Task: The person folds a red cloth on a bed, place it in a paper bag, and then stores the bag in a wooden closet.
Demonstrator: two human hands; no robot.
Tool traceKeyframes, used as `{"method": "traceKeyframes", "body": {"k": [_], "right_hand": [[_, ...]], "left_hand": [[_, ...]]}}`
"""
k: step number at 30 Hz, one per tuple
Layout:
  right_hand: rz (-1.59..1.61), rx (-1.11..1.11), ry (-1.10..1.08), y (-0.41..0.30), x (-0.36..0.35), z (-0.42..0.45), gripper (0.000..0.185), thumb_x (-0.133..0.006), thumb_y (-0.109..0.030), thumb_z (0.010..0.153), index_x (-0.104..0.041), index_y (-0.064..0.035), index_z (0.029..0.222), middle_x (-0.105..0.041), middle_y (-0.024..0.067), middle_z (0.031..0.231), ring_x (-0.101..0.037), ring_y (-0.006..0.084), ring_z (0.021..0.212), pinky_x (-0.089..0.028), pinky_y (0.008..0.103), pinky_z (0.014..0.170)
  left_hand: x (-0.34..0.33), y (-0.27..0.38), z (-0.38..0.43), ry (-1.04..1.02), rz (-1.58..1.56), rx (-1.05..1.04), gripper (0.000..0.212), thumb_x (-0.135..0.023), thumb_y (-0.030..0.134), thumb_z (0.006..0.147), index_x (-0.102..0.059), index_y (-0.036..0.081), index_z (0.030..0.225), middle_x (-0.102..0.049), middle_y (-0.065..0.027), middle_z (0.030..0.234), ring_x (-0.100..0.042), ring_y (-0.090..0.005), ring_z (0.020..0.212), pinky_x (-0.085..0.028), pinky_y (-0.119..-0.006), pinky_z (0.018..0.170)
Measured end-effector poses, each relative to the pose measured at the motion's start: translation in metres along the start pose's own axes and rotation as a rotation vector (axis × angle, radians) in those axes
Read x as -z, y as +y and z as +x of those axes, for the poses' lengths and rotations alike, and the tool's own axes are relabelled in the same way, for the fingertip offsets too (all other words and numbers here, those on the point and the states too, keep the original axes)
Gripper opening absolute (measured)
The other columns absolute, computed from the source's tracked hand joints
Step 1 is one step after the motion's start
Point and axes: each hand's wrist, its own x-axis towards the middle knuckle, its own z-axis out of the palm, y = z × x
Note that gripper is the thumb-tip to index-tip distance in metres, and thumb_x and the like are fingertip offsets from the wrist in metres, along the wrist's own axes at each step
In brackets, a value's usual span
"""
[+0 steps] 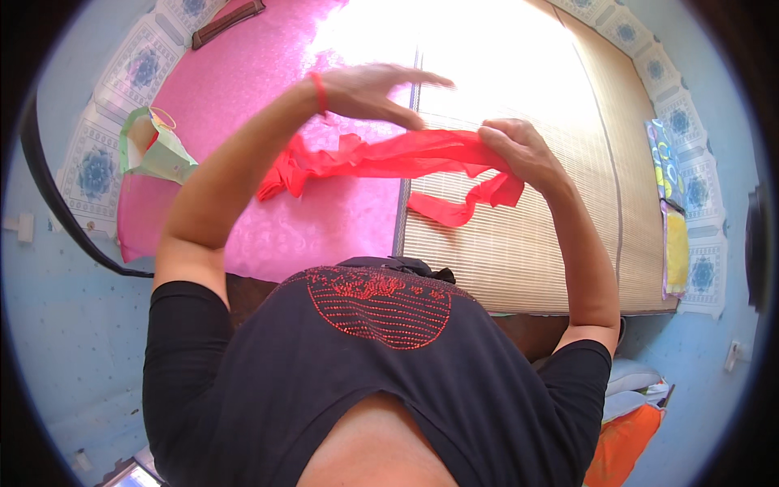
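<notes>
A long strip of thin red fabric [389, 152] stretches across in front of me, bunched into folds at its left end. My right hand [517, 149] pinches it near its right part, thumb on top. From there a loose tail of the fabric hangs and curls back to the left over the woven mat. Above the cloth is my left hand [377, 91], blurred, with thumb and fingers spread and nothing between them. Its thumb tip is close to the fabric's upper edge; whether they touch I cannot tell. A red band circles the left wrist.
A pink patterned cover [292, 237] lies left, a woven bamboo-type mat [505, 262] right. A light green paper bag [159, 152] stands at the left edge. Folded colourful textiles [669, 182] lie along the right edge. A brown object [228, 23] rests far left. Strong glare whitens the far part.
</notes>
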Motion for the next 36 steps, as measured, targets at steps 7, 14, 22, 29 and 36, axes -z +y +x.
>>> {"method": "traceKeyframes", "body": {"k": [7, 14, 22, 29, 36], "right_hand": [[-0.134, -0.131, -0.073, 0.003, 0.012, 0.012, 0.036, -0.053, -0.034, 0.087, -0.065, 0.0001, 0.082, -0.059, 0.0038, 0.066, -0.055, 0.0117, 0.061, -0.046, 0.0274, 0.056], [0.107, -0.049, 0.029, 0.024, 0.013, -0.01, 0.026, -0.055, -0.026, 0.088, -0.064, -0.0015, 0.087, -0.061, 0.0024, 0.076, -0.055, 0.0088, 0.069, -0.045, 0.0232, 0.064], [0.064, -0.035, -0.127, 0.02, 0.009, 0.0, 0.021, -0.053, -0.02, 0.088, -0.06, -0.0002, 0.09, -0.06, 0.0015, 0.077, -0.054, 0.0073, 0.068, -0.046, 0.0225, 0.063], [0.163, -0.149, -0.269, 0.021, 0.002, -0.01, 0.017, -0.055, -0.008, 0.081, -0.062, 0.0009, 0.093, -0.062, 0.0013, 0.074, -0.055, 0.0073, 0.066, -0.046, 0.0229, 0.065], [-0.234, -0.466, -0.208, 0.031, 0.012, -0.03, 0.021, -0.069, -0.017, 0.073, -0.066, -0.0008, 0.086, -0.064, 0.0048, 0.068, -0.058, 0.0117, 0.058, -0.049, 0.0262, 0.055]], "left_hand": [[-0.059, 0.024, 0.024, -0.047, -0.498, 0.06, 0.025, -0.056, 0.018, 0.086, -0.063, -0.002, 0.098, -0.064, -0.0037, 0.084, -0.057, -0.0087, 0.076, -0.048, -0.024, 0.07], [-0.068, 0.016, 0.022, 0.025, -0.825, 0.154, 0.027, -0.053, 0.02, 0.089, -0.063, -0.003, 0.1, -0.063, -0.0025, 0.083, -0.057, -0.0076, 0.076, -0.047, -0.022, 0.068], [-0.058, 0.03, 0.019, -0.019, -0.988, 0.275, 0.023, -0.055, 0.015, 0.084, -0.064, -0.003, 0.094, -0.065, -0.0049, 0.079, -0.059, -0.0079, 0.069, -0.047, -0.019, 0.064], [-0.052, 0.02, 0.01, 0.238, -0.981, 0.335, 0.021, -0.057, 0.013, 0.081, -0.067, -0.001, 0.092, -0.065, -0.007, 0.075, -0.059, -0.0095, 0.066, -0.049, -0.022, 0.062], [-0.022, -0.001, -0.012, 0.282, -0.57, 0.278, 0.02, -0.058, 0.012, 0.075, -0.067, -0.001, 0.088, -0.065, -0.0073, 0.075, -0.06, -0.0125, 0.071, -0.049, -0.025, 0.067]]}}
